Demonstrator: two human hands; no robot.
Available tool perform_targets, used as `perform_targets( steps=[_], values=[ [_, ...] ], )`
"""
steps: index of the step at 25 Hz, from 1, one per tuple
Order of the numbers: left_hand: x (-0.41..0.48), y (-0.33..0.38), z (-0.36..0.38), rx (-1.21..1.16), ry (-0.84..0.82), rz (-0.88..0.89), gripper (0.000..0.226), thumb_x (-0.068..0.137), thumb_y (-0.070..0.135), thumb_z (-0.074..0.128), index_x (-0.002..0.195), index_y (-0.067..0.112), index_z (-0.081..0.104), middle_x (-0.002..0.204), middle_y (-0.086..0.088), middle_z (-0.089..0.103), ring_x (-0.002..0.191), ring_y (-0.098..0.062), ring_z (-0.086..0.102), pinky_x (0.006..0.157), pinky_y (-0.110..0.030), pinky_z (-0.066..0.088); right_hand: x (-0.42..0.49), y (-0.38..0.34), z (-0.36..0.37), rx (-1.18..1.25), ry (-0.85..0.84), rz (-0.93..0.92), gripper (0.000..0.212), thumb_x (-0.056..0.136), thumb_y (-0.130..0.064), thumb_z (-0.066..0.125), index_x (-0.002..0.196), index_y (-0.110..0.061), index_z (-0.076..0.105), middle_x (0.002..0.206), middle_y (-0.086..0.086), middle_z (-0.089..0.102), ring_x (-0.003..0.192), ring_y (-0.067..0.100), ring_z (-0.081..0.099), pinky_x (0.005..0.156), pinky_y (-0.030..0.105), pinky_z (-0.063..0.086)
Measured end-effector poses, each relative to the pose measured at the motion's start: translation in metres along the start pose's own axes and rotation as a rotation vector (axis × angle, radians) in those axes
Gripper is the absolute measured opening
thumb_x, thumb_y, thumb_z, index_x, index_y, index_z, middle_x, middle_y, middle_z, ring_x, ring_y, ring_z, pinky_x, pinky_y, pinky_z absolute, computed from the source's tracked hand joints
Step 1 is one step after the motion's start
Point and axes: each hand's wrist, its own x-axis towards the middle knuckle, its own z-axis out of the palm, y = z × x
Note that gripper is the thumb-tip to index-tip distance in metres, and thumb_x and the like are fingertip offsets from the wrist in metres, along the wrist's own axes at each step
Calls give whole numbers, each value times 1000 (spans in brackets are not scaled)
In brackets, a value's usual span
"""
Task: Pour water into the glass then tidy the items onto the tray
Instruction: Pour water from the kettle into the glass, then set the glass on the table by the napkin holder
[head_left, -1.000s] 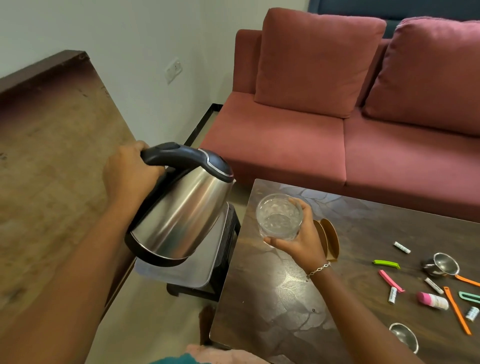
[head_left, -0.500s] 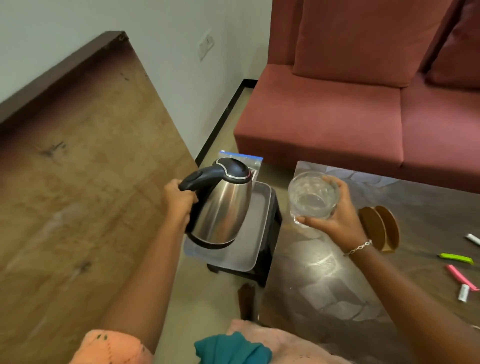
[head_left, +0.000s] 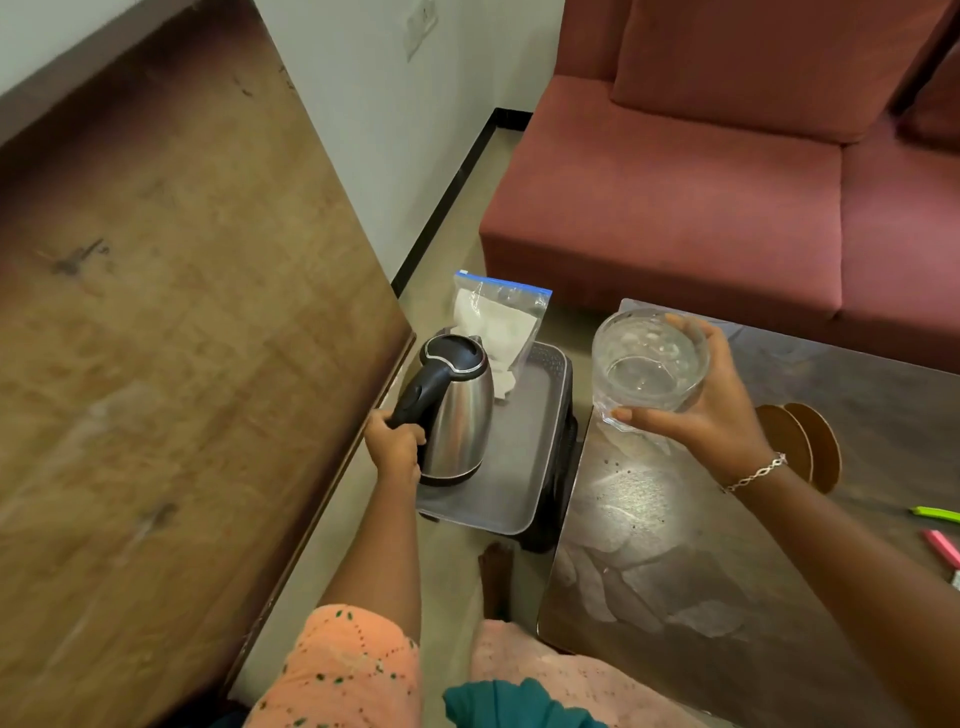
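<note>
A steel kettle (head_left: 460, 415) with a black lid and handle stands upright on the grey tray (head_left: 524, 467), which sits on a low black stool. My left hand (head_left: 397, 447) grips the kettle's handle. My right hand (head_left: 711, 410) holds a clear glass (head_left: 647, 364) with water in it, raised above the left corner of the dark glossy table (head_left: 675, 545). A clear zip bag (head_left: 501, 325) with white contents lies at the tray's far end.
Two round brown coasters (head_left: 802, 447) stand on the table right of my wrist. A green clip (head_left: 937, 514) and a pink clip (head_left: 943, 545) lie at the right edge. A red sofa (head_left: 701, 208) is behind, a wooden surface (head_left: 156, 364) on the left.
My left hand has lowered the kettle from a tilted pouring pose down onto the tray, upright. The glass stays in my right hand, and my view has tipped downward.
</note>
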Motion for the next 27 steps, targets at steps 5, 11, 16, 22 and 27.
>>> perform_targets(
  steps=[5, 11, 16, 22, 27],
  values=[
    [10, -26, -3, 12, 46, 37, 35, 64, -21, 51, 76, 11, 44, 65, -5, 48, 54, -20, 44, 45, -23, 37, -1, 0, 3, 5, -7, 7, 90, 48, -21, 88, 119, -28, 34, 112, -26, 42, 101, -24, 45, 80, -4, 40],
    [5, -47, -13, 114, 21, 65, 35, 69, -19, 55, 96, 3, 54, 95, -19, 57, 84, -31, 55, 72, -33, 45, -6, 9, 4, 7, -22, 7, 91, 48, -22, 88, 120, -25, 33, 113, -25, 42, 100, -25, 45, 78, -5, 39],
    [3, -66, -15, 65, 62, -76, 37, 71, -18, 62, 106, -9, 52, 111, -34, 58, 102, -47, 57, 86, -46, 47, -9, 12, 4, 36, -24, 19, 87, 48, -21, 81, 121, -24, 33, 114, -24, 44, 102, -22, 45, 83, -3, 39],
    [-15, -47, -14, 59, 48, -86, 66, 72, -19, 61, 129, -1, 35, 134, -27, 42, 117, -41, 49, 97, -39, 43, -13, 16, 2, 51, -25, 16, 90, 49, -18, 87, 121, -27, 34, 115, -22, 46, 108, -10, 48, 85, 5, 43],
    [-87, 22, 22, 1, 39, 186, 48, 82, 3, 62, 125, 0, 43, 114, -7, 55, 103, -19, 53, 97, -39, 42, -25, 16, -9, 48, -8, 13, 89, 50, -21, 85, 122, -25, 33, 117, -22, 44, 107, -15, 46, 85, 2, 42]
  ],
)
